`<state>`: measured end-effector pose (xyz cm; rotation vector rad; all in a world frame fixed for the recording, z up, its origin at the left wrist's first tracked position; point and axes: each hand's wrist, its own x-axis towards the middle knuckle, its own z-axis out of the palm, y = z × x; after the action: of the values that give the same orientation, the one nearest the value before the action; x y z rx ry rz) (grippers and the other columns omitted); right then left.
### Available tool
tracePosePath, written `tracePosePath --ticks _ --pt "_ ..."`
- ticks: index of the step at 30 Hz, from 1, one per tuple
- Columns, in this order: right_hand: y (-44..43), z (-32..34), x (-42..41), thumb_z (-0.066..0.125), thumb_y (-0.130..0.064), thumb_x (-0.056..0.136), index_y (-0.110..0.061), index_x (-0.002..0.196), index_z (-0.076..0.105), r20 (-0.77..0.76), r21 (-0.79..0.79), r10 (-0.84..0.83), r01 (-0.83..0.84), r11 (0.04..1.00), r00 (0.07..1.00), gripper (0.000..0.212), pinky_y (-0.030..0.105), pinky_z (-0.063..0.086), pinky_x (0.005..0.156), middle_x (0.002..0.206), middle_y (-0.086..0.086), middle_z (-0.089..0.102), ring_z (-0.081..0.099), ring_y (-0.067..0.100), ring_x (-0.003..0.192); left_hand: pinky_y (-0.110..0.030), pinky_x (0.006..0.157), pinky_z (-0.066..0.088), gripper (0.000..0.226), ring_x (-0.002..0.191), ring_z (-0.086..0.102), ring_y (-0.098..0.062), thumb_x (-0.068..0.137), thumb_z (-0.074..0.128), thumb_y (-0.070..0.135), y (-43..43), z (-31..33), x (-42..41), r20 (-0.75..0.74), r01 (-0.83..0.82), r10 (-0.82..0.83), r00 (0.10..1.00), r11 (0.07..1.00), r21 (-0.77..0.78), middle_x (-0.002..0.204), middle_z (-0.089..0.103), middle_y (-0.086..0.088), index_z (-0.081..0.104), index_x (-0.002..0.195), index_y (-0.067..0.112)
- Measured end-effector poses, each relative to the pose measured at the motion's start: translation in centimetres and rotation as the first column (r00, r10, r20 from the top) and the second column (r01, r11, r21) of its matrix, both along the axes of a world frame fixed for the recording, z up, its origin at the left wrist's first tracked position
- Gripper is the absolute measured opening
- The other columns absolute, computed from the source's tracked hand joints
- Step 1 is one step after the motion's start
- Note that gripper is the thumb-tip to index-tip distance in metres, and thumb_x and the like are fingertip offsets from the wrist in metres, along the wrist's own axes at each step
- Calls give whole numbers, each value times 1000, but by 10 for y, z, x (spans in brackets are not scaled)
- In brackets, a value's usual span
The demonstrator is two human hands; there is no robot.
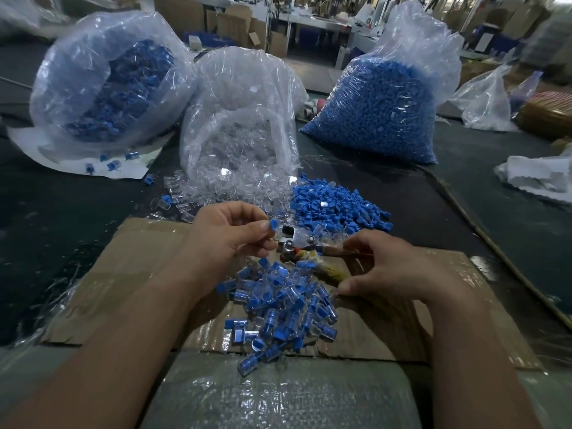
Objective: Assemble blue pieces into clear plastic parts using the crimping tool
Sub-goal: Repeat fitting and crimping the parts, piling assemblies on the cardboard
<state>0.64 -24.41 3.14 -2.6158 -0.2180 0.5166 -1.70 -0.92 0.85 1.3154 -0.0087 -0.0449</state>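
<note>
My left hand [230,232] pinches a small blue piece [273,226] seated in a clear plastic part, right at the metal jaws of the crimping tool [297,241]. My right hand [383,267] grips the tool's wrapped handles from the right. Below the hands lies a heap of assembled blue-and-clear parts [278,308] on a flattened cardboard sheet [123,274]. Loose blue pieces [334,205] are piled beyond the tool. Loose clear parts [198,196] spill from an open bag behind my left hand.
Three big plastic bags stand at the back: assembled parts on the left [114,85], clear parts in the middle [238,131], blue pieces on the right [380,109]. A dark mat [62,212] covers the table. White crumpled wrap [538,178] lies at the right edge.
</note>
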Motion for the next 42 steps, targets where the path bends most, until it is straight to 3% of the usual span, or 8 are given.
tracePosePath --ticks 2,5,8,11,14,20,28,42 --pt "5 -1 0 81 -46 57 -33 122 45 37 -102 50 -46 994 998 75 25 37 78 104 -17 40 41 6 99 -18 49 52 14 55 65 -16 63 61 5 -1 0 -1 11 4 -4 1000 1000 12 61 67 -8 60 77 1" --pt "10 0 -1 80 -49 58 -31 122 48 91 -124 51 -39 992 995 74 30 39 85 106 -12 42 41 10 103 -18 49 52 14 55 65 -15 63 61 5 -2 0 -2 18 3 -4 1000 1000 27 60 67 -7 59 77 1" --pt "13 2 -2 78 -41 64 -31 110 56 104 -94 8 2 996 995 51 28 41 72 95 -14 47 46 7 89 -18 49 52 12 55 65 -14 66 60 4 -1 0 -2 10 -1 1 1000 999 33 61 67 -6 59 78 1" --pt "23 -1 -3 69 -36 72 -29 90 61 201 -218 46 -1 976 979 22 25 38 58 80 -11 50 46 7 73 -18 49 52 5 55 65 -14 74 58 -3 0 -1 -2 6 -11 11 1000 999 42 60 67 -6 58 78 1" --pt "32 -7 -3 62 -28 76 -25 86 62 306 -274 45 42 961 951 10 28 45 58 76 -6 53 49 9 70 -17 48 51 6 55 66 -14 76 57 -4 0 -2 -2 4 -21 21 1000 999 46 60 67 -6 58 78 1" --pt "24 -14 2 60 -21 77 -29 90 50 373 -180 -15 88 980 928 18 25 35 61 87 -9 43 40 7 77 -18 50 52 7 57 66 -14 77 57 -3 1 -4 -1 21 -40 39 999 998 51 60 67 -5 58 78 3" --pt "23 -9 -4 61 -14 77 -28 87 45 522 147 -106 34 989 846 24 26 28 54 78 -11 48 45 6 68 -16 53 52 13 58 66 -10 83 54 -4 -3 -3 -2 181 -155 122 976 971 181 62 68 0 59 79 7" --pt "35 -9 -8 65 -15 74 -27 99 45 425 112 30 -86 990 905 34 34 43 71 90 -14 44 44 7 83 -16 55 52 20 58 65 -6 83 57 -6 -6 -1 -4 306 -258 185 934 941 217 62 68 4 60 77 12"
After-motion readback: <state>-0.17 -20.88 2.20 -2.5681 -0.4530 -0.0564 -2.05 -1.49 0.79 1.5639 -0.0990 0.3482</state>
